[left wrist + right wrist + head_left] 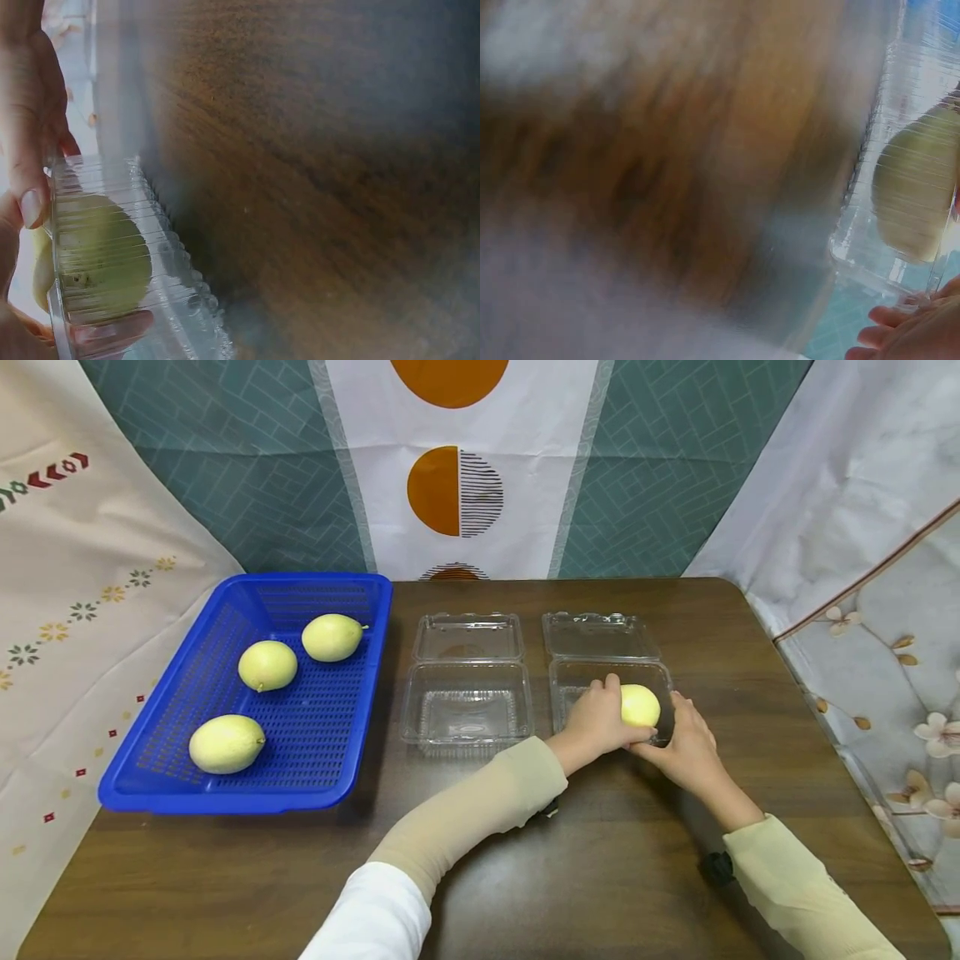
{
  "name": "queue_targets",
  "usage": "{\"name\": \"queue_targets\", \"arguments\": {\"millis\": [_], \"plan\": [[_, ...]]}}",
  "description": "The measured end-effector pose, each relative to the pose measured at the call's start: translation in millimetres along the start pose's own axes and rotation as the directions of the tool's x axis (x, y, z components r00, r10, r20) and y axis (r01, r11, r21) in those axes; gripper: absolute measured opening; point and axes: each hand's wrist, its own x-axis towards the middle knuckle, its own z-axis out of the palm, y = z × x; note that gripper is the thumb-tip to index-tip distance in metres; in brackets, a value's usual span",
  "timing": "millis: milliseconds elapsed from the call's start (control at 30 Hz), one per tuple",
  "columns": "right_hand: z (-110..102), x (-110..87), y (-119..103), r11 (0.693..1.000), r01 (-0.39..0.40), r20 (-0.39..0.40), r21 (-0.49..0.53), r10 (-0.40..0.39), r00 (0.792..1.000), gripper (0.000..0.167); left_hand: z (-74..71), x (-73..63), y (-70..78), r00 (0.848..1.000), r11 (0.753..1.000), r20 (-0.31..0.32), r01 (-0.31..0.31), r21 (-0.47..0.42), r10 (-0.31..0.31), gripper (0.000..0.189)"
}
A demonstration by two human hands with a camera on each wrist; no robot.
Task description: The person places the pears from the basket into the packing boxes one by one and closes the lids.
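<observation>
On the bench (480, 877) near its right edge, left hand (597, 720) grips melon (641, 704). Right hand (692, 747) pinches box (572, 675), likely steadying it.

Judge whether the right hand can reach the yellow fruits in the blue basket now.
Probably not directly: the right hand is at the right clear container, and the left hand and forearm lie between it and the blue basket, though the yellow fruits sit uncovered.

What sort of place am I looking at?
Probably a makeshift indoor work area: patterned cloths hang around a brown tabletop, which holds clear plastic containers.
</observation>
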Motion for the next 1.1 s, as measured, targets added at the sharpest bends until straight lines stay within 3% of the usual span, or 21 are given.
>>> {"name": "queue_targets", "arguments": {"millis": [267, 433, 600, 767, 1100], "plan": [[1.4, -2.1, -1.0, 1.000, -0.012, 0.010, -0.003, 0.012, 1.000, 0.108, 3.5, 0.2, -1.3, 0.994, 0.990, 0.042, 0.101, -0.102, -0.097, 0.077], [1.2, -1.8, -1.7, 1.000, 0.002, 0.019, -0.007, -0.002, 1.000, 0.106, 4.5, 2.2, 2.6, 0.990, 0.983, 0.065, 0.131, -0.125, -0.124, 0.077], [0.8, -0.5, -1.5, 1.000, 0.007, 0.022, -0.011, -0.007, 1.000, 0.103, 3.9, 2.2, 4.0, 0.992, 0.983, 0.063, 0.117, -0.143, -0.109, 0.075], [-0.5, 0.4, -1.8, 1.000, -0.004, 0.027, -0.019, 0.004, 1.000, 0.103, 2.0, 0.7, 5.5, 0.995, 0.991, 0.050, 0.089, -0.095, -0.085, 0.078], [-0.8, 0.9, -0.9, 1.000, 0.005, 0.011, -0.023, -0.005, 1.000, 0.100, 3.9, 0.6, 5.2, 0.995, 0.988, 0.039, 0.093, -0.127, -0.089, 0.106]]}}
